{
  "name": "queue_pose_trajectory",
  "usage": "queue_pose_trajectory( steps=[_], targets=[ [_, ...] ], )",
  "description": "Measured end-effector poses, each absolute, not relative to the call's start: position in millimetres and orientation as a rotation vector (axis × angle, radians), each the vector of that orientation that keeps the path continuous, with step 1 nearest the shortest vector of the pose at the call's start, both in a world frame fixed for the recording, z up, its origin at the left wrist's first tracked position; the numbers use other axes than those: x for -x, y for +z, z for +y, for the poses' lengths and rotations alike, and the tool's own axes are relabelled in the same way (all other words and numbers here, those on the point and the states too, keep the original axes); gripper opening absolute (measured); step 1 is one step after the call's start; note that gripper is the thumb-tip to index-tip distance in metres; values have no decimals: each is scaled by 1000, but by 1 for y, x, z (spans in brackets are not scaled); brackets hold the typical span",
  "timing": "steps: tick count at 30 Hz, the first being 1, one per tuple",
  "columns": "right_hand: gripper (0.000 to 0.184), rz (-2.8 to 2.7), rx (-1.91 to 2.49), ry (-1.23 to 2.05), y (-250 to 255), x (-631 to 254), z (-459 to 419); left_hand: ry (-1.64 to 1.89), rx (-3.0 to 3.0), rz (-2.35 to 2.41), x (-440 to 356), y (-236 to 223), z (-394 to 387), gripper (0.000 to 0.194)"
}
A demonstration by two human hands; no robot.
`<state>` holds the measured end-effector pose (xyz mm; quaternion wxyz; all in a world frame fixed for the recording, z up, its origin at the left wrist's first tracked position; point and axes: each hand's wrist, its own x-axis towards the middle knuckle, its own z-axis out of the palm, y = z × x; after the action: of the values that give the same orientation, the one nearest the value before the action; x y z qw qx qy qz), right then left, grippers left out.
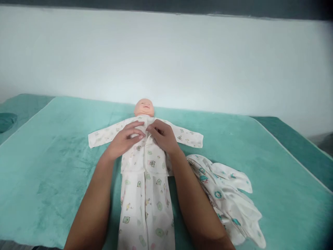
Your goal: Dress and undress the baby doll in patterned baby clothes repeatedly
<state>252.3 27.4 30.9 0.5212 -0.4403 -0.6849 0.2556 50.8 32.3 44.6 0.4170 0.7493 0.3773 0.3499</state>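
A baby doll (145, 107) lies on its back with its head toward the wall. It wears a white baby shirt (154, 162) printed with small animals, sleeves spread out to both sides, and matching long trousers (158, 208). My left hand (127, 138) is on the left side of the chest, its fingers apart and curved over the cloth. At the upper front opening, my right hand (163, 136) has thumb and fingers pinched on the shirt's edge. Whatever small part lies between those fingertips is hidden. Below the hands, the front edges meet down the middle.
Right of the doll, beside my right forearm, lies a crumpled white garment (229, 194) with teal prints. Everything rests on a green plush cover (65, 166) with darker green at both sides. A white wall (166, 59) rises behind the far edge.
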Motion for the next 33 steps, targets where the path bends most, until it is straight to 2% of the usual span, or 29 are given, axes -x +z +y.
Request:
queue_pose_trajectory(
  steps=[4,7,10,19,24,29,33],
  targets=[
    [36,-1732,1049,484,34,-252,13,737,-1966,899,-41,51,28,23],
    [38,-1796,1120,513,35,-251,-1,667,-2003,837,-41,49,28,25],
    [32,-1710,1214,625,31,-251,-17,618,-2036,803,-42,49,27,24],
    [21,-1503,1135,879,19,-256,-30,650,-2215,844,-48,48,26,18],
    [22,-1592,1060,922,20,-259,-29,664,-2237,850,-52,49,26,20],
    [28,-1343,1136,939,15,-255,-27,754,-2213,917,-58,48,25,27],
    [32,-1157,1344,872,9,-261,-18,913,-2134,1073,-63,45,24,10]
  ],
)
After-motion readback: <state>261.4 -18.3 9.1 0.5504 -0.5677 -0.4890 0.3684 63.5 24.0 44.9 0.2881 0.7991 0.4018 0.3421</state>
